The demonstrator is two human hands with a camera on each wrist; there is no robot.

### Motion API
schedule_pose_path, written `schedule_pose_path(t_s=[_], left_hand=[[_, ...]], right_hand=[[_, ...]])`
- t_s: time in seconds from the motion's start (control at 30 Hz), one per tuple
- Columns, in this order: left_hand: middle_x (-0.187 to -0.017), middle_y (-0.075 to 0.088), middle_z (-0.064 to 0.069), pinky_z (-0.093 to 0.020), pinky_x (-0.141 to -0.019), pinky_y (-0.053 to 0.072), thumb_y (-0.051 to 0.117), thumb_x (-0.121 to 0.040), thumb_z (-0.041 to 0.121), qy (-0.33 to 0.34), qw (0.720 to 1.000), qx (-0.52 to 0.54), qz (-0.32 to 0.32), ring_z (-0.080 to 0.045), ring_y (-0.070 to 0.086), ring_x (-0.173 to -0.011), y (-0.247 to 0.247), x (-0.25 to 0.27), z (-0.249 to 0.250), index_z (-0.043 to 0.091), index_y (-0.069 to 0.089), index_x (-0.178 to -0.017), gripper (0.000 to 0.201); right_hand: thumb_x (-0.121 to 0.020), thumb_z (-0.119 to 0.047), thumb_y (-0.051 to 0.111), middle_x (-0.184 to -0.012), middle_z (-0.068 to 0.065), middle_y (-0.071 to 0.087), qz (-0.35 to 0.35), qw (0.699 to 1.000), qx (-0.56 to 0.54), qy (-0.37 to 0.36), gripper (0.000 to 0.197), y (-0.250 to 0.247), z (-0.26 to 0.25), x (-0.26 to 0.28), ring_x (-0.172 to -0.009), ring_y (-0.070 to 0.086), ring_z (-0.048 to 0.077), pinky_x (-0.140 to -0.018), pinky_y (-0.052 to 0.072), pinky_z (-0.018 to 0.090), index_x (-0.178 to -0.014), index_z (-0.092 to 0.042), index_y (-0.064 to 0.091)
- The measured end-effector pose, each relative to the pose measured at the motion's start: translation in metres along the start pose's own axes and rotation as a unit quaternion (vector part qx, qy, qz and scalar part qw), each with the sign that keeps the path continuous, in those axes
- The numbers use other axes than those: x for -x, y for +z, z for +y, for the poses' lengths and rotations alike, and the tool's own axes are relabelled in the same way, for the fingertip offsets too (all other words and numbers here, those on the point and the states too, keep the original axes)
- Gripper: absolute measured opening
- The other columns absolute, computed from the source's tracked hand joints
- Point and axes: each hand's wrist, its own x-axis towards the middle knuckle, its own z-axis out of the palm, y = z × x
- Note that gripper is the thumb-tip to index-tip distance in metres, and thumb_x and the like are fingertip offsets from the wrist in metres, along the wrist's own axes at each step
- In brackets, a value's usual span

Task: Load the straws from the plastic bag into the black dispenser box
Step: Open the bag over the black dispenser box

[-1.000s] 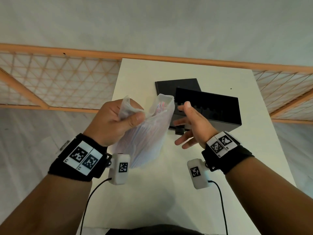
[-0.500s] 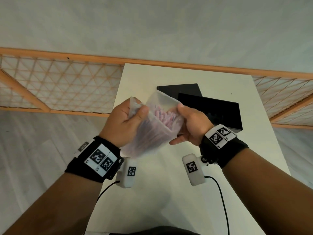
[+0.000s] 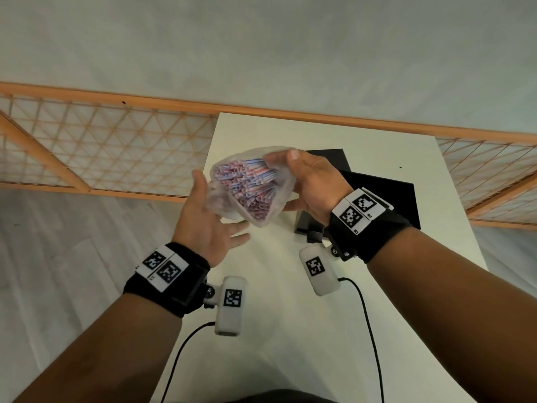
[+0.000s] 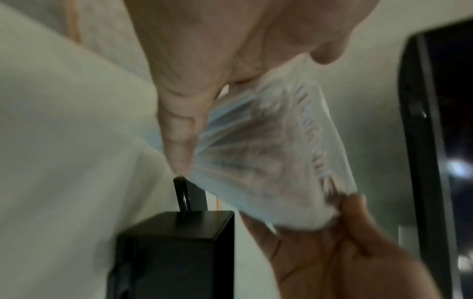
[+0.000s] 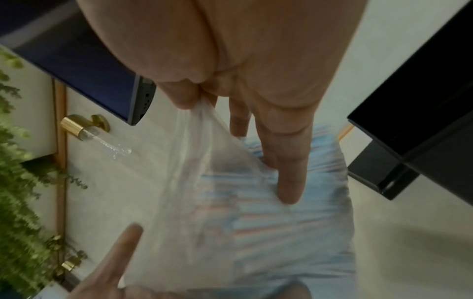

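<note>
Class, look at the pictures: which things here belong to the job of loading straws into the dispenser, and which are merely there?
Part of the job:
- plastic bag, pinched by the right hand
- straws inside it
- left hand, open beneath the bag
- black dispenser box on the white table
- flat black panel behind the box, possibly its lid

Merely there:
- wooden lattice railing
- door handle
- green plant

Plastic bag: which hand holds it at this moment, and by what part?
The right hand pinches the plastic bag of straws by the film at its open mouth. The left hand lies open under the bag, not gripping.
</note>
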Motion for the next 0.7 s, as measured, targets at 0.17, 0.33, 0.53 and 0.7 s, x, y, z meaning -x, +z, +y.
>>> schedule_pose_path(t_s=[0.17, 0.33, 0.53, 0.7], left_hand=[[-0.143, 0.060, -0.021, -0.066, -0.108, 0.042, 0.027, -0.086, 0.087, -0.014, 0.987, 0.141, -0.076, -0.047, 0.059, -0.129, -0.008, -0.010, 0.004, 0.013, 0.048, -0.149, 0.099], [-0.125, 0.072, -0.010, -0.043, -0.086, 0.060, 0.040, -0.105, 0.047, 0.026, 0.997, 0.014, -0.077, -0.027, 0.072, -0.109, 0.024, -0.018, 0.004, 0.012, 0.062, -0.129, 0.047], [-0.152, 0.044, -0.018, -0.059, -0.094, 0.056, 0.093, -0.064, 0.019, 0.098, 0.995, 0.004, -0.016, -0.035, 0.059, -0.128, 0.069, -0.036, -0.006, 0.014, 0.030, -0.145, 0.103], [-0.149, 0.049, -0.029, -0.057, -0.105, 0.050, 0.103, -0.050, 0.019, 0.065, 0.987, -0.052, -0.137, -0.043, 0.057, -0.131, 0.098, -0.052, -0.011, -0.002, 0.034, -0.153, 0.125]], right_hand=[[-0.098, -0.036, 0.050, -0.111, 0.019, 0.071, -0.008, 0.999, -0.033, 0.007, 0.042, -0.014, -0.008, 0.000, -0.103, 0.067, 0.040, -0.092, 0.051, 0.061, -0.113, -0.001, 0.068], [-0.073, -0.042, 0.069, -0.091, 0.025, 0.072, 0.033, 0.999, -0.019, -0.033, 0.048, -0.029, -0.026, 0.001, -0.089, 0.070, 0.043, -0.085, 0.055, 0.053, -0.090, 0.003, 0.074], [-0.060, -0.053, 0.087, -0.055, -0.006, 0.050, 0.146, 0.978, 0.101, -0.107, 0.049, -0.061, -0.032, 0.002, -0.051, 0.049, 0.014, -0.055, 0.043, 0.032, -0.063, -0.019, 0.052], [-0.042, -0.063, 0.090, -0.111, -0.007, 0.058, 0.182, 0.964, 0.173, -0.086, 0.107, -0.101, -0.029, 0.008, -0.095, 0.062, 0.008, -0.075, 0.054, 0.027, -0.128, -0.018, 0.045]])
